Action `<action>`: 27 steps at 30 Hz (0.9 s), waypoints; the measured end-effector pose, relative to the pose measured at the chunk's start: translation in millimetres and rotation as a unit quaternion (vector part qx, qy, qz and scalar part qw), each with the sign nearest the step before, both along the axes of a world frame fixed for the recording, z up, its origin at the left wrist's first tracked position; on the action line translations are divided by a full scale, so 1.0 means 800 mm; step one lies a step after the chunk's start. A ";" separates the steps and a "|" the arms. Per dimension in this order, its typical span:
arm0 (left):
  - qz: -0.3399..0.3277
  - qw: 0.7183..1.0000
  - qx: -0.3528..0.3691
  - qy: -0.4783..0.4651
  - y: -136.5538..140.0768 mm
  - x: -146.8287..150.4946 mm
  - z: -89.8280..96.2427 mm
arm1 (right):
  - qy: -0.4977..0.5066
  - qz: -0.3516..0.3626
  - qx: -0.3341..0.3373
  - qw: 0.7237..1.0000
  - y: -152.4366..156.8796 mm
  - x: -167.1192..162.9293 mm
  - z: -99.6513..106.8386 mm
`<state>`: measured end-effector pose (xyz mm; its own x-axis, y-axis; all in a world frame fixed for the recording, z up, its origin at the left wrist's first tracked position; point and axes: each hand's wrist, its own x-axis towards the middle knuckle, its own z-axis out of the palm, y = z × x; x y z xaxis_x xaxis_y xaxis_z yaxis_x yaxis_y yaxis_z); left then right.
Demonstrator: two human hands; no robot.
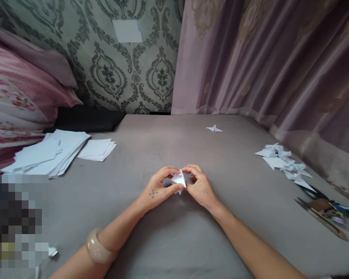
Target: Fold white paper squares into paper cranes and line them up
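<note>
In the middle of the head view, a small piece of folded white paper (178,179) is held between both hands, just above the grey cloth. My left hand (158,187) pinches it from the left, with the thumb on its near side and the fingers behind. From the other side my right hand (201,187) grips its right edge, fingertips bent over the top; part of that thumb is hidden. A pale bangle (99,248) circles my left forearm.
Stacked white sheets (50,153) and smaller squares (95,149) lie at left, near a black folded cloth (87,119). Folded paper pieces (285,161) are heaped at right beside scissors and tools (322,217). One folded piece (214,128) sits far back. A blurred-out patch covers the lower left.
</note>
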<state>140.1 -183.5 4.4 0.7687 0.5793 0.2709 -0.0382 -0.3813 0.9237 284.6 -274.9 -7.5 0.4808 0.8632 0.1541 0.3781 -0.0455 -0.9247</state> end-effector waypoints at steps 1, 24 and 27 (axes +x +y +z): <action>0.003 1.000 0.011 0.004 0.000 0.000 0.002 | -0.033 -0.014 0.009 0.999 0.000 0.000 0.001; -0.090 0.990 -0.110 -0.005 -0.004 -0.002 0.002 | 0.254 -0.014 0.009 0.967 0.000 0.002 0.012; -0.089 0.990 -0.114 -0.009 -0.004 -0.001 0.001 | 0.250 -0.014 0.003 0.968 0.000 0.000 0.013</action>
<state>139.4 -186.7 4.9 0.8596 0.4837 0.1644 -0.1039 -0.1494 0.9833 285.0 -274.9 3.1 0.5191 0.8490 -0.0987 -0.1179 -0.0433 -0.9921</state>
